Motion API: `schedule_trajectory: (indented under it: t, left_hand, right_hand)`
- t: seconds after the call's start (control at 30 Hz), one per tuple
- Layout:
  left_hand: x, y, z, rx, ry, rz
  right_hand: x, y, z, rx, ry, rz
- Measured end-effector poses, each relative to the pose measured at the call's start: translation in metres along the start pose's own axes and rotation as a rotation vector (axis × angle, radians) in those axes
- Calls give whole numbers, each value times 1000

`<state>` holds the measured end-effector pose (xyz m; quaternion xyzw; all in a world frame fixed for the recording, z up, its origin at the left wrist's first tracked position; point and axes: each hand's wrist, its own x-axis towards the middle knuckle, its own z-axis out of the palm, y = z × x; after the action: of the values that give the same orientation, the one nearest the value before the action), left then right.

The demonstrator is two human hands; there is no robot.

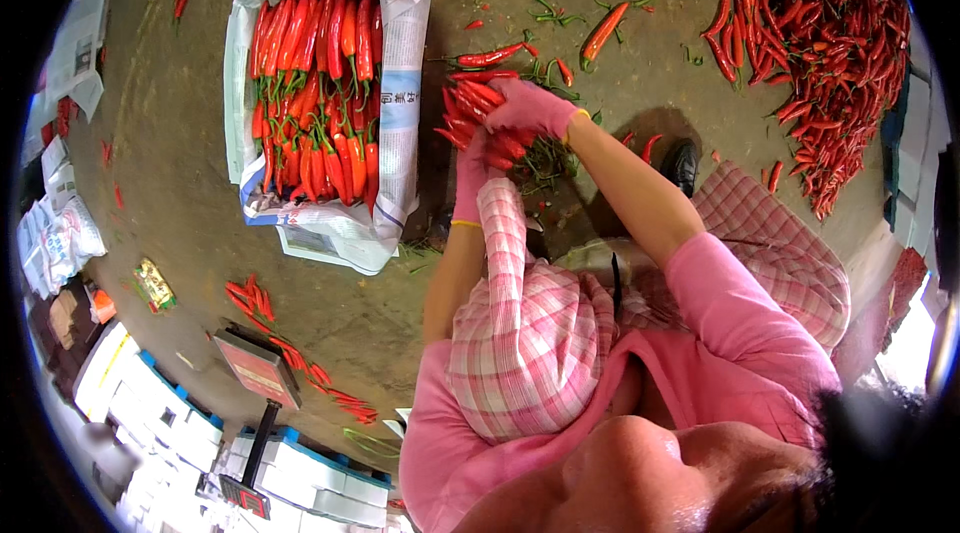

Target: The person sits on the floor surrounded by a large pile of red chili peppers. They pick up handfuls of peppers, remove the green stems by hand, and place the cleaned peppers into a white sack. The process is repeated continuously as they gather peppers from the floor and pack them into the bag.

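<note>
A bunch of red chili peppers (480, 103) is gathered between my two hands, just right of a newspaper-lined box. My right hand (531, 106), in a pink glove with a yellow cuff, closes over the bunch from the upper right. From below, my left hand (471, 173), gloved the same way, grips its lower side; some of its fingers are hidden. Green stems (551, 161) hang beside the bunch at the lower right. Inside the box (401, 94), red chili peppers (307, 34) lie in two rows with their stems meeting in the middle.
A large heap of red chili peppers (832, 45) covers the floor at right. Loose peppers (604, 34) and stem scraps are scattered above my hands. At lower left stand a platform scale (259, 368) and stacked white boxes (337, 495). A black shoe (681, 167) is near my right forearm.
</note>
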<state>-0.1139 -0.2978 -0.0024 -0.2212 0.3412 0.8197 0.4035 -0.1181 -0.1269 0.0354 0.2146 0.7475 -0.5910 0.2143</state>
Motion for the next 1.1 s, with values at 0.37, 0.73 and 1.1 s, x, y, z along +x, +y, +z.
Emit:
schedule_trajectory:
  t: [0.37,0.73,1.1]
  left_hand:
    - [32,-3,38,-149,-50,-64]
    - [39,-1,21,-75,-90,4]
    - [25,10,120,703,-406,-118]
  right_hand:
    - [30,-26,-52,-229,-93,186]
    - [42,-28,-45,-413,-76,63]
    - [-75,25,-97,632,119,-89]
